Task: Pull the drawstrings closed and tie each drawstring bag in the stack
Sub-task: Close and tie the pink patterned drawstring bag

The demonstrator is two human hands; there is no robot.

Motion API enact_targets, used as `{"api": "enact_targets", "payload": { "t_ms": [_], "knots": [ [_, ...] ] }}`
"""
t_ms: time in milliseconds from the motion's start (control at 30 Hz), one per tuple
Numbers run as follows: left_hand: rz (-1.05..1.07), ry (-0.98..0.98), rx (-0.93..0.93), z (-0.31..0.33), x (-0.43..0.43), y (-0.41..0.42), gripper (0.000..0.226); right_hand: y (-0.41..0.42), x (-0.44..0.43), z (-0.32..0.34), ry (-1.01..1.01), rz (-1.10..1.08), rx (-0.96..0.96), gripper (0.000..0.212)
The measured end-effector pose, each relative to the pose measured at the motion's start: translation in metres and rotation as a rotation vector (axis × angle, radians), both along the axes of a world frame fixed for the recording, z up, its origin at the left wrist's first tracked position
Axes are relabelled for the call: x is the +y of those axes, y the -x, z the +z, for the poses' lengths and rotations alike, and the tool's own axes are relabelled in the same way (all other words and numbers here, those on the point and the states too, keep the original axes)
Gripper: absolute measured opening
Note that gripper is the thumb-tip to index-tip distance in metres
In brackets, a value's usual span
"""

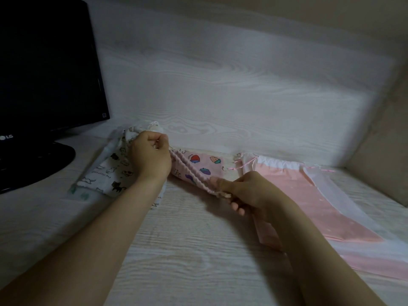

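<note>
Though blurry, seemingly ribbed pink cords [191, 173] between left hand [150, 156] and right hand [246, 192]

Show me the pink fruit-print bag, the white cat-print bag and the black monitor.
Pink fruit-print fabric drawstring bag [206, 165]: head view, printed panel between the fruits.
White cat-print fabric drawstring bag [110, 171]: head view, its printed side.
Black flat monitor [44, 69]: head view, middle of its dark screen.

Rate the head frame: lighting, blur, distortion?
Head view: dim, cool light, soft shadows; wide-angle bows the desk and back panel; left hand and right hand slightly soft, pink drawstrings and fruit-print bag legible; monitor near black, no glare.
</note>
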State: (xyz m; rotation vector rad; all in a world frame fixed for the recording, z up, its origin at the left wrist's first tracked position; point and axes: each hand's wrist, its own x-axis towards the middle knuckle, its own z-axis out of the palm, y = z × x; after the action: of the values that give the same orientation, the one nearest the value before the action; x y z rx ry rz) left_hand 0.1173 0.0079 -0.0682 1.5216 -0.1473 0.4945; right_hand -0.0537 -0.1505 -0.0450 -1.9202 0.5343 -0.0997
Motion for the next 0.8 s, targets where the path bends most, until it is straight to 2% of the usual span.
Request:
{"api": "enact_targets", "payload": {
  "t_ms": [200,400,533,600,667,800],
  "knots": [
    [0.038,-0.069,-0.031,0.004,0.001,0.007,0.006,0.003,0.001,0.002,-0.072,0.134,0.057,0.026],
    [0.096,-0.186,-0.079,0.004,0.003,0.011,0.007,-0.001,-0.001,-0.001,-0.006,0.079,0.054,0.020],
    [0.118,-0.478,-0.347,-0.001,0.003,0.011,0.006,-0.006,-0.006,-0.002,-0.057,-0.012,-0.023,0.019],
    [-0.014,-0.618,-0.512,0.001,0.000,0.022,0.006,-0.007,-0.006,-0.003,-0.149,-0.019,-0.087,0.018],
    [-0.206,-0.736,-0.594,0.003,-0.003,0.037,0.013,-0.008,-0.005,-0.003,-0.202,0.001,-0.141,0.016],
    [-0.574,-0.814,-0.545,0.003,-0.003,0.050,0.020,-0.008,-0.007,-0.002,-0.305,0.051,-0.240,0.009]
  ]
}}
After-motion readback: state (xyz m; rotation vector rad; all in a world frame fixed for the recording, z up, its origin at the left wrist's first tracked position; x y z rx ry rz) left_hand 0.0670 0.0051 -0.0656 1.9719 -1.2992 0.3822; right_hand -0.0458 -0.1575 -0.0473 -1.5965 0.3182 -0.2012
